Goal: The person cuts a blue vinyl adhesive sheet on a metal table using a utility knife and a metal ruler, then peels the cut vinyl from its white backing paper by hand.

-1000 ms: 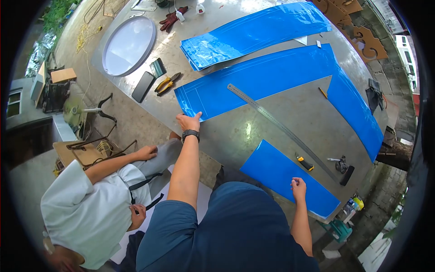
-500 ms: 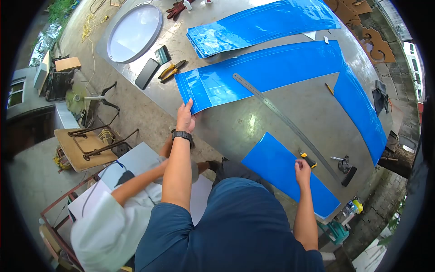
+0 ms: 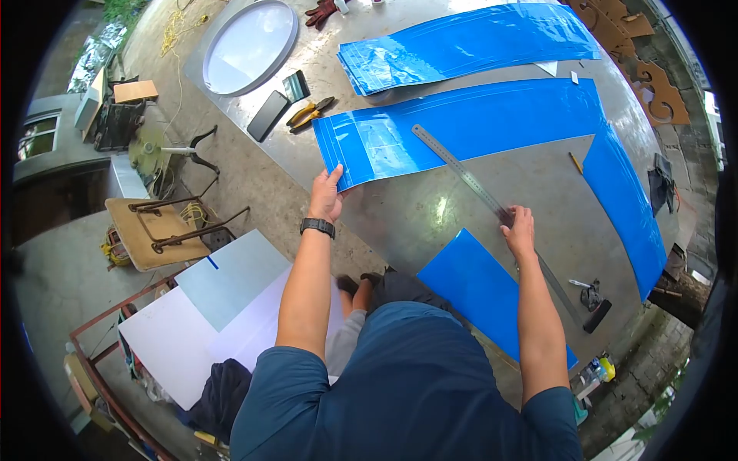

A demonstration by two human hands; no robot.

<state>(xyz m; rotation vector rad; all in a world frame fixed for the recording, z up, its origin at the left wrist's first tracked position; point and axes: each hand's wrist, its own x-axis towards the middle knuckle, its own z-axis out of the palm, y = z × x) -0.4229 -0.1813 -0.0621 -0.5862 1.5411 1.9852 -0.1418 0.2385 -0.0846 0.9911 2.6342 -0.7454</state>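
My left hand [image 3: 327,194], with a dark watch on its wrist, pinches the near left corner of a long blue sheet [image 3: 477,127] lying on the metal table [image 3: 392,219]. My right hand [image 3: 520,229] is at the middle of a long steel ruler [image 3: 461,170], its fingers curled over the ruler's edge. The ruler's upper end rests on the blue sheet. Below my right hand lies a smaller blue piece [image 3: 469,280], partly covered by my forearm. The yellow cutter is not visible now.
Pliers [image 3: 310,114], a phone [image 3: 268,116] and a round white disc [image 3: 250,48] lie at the upper left. More blue sheets [image 3: 461,42] are at the far side. A pencil [image 3: 576,163] and a black-handled tool [image 3: 596,316] lie right. A person's legs [image 3: 350,323] show below.
My right hand has moved up from beside the cutter to the ruler. My left hand still holds the sheet's corner. The other person's arm and light shirt have left the view at lower left.
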